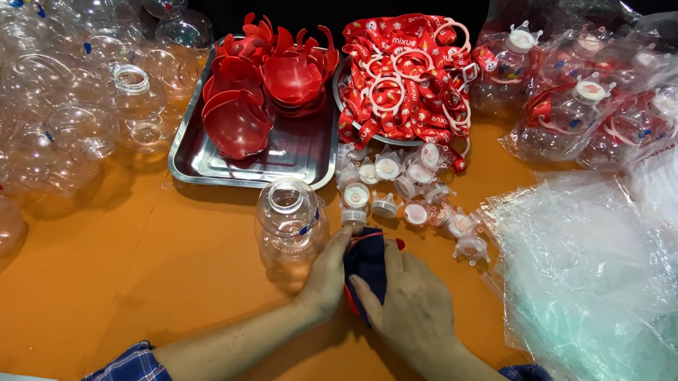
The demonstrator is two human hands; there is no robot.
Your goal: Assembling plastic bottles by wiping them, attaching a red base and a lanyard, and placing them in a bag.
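Low centre of frame: left hand (330, 280) and right hand (415, 306) meeting over a folded dark blue cloth piece with red edging (366, 265), fingers of both pinching it, seemingly to keep the fold flat on the orange table (166, 277). Just left, touching the left thumb, an upright clear plastic figure-shaped bottle (289, 220), parked within reach. Above: steel tray of red plastic cups (264, 90), scattered white caps (401, 187).

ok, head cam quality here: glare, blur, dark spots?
Head view: sharp overall, with specular glare on the clear bottles and plastic bags; the steel tray reflects the red parts; the top background is near black; soft shadows on the orange table; both hands are in focus, with no motion blur.
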